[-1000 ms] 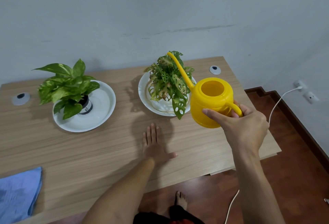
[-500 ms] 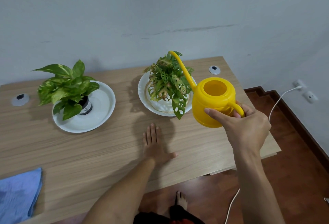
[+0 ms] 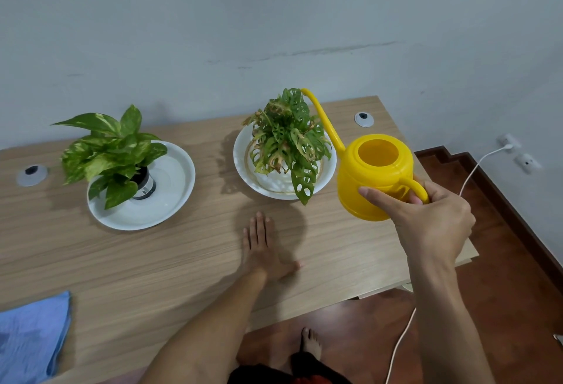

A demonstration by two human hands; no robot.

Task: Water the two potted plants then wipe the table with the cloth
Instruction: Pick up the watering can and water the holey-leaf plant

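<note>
Two potted plants [image 3: 286, 143], each on a plate [image 3: 170, 197]

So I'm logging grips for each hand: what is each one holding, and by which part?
The right hand holds the yellow watering can by its handle. The left hand holds nothing; it lies flat on the table.

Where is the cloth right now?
In the head view, the blue cloth lies at the table's near-left corner, well left of the flat left hand, untouched.

Two potted plants [image 3: 114, 155] [image 3: 289, 143] on table [image 3: 182, 261], side by side; cloth [image 3: 30, 335] at near-left corner.
</note>
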